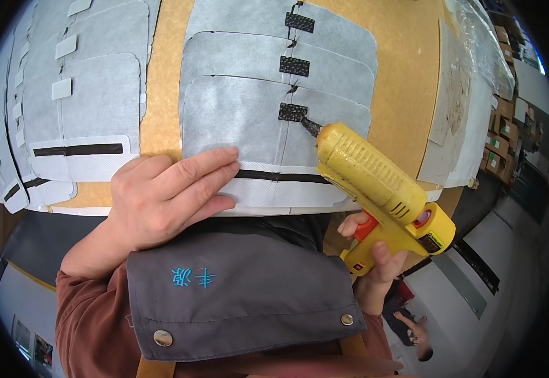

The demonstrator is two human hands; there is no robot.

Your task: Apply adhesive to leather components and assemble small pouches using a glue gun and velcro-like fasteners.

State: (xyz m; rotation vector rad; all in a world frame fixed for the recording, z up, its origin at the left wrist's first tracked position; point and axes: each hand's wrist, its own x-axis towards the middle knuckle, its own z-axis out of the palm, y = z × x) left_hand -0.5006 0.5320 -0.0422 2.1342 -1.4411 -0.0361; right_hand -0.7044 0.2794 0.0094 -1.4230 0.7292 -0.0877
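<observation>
My right hand grips the handle of a yellow hot glue gun, with a finger at its red trigger. The gun's dark nozzle meets the edge of a small black textured patch on the nearest grey fabric sheet; whether it touches I cannot tell. My left hand lies on the sheet's near left part, fingers stretched out and close together, holding nothing. Beside its fingertips runs a black strip on the white near border. Two more sheets overlap behind, each with a black patch.
More grey sheets with small white patches overlap at the left of the brown board. Clear plastic film lies at the far right edge. Stacked cardboard boxes and another person are farther right.
</observation>
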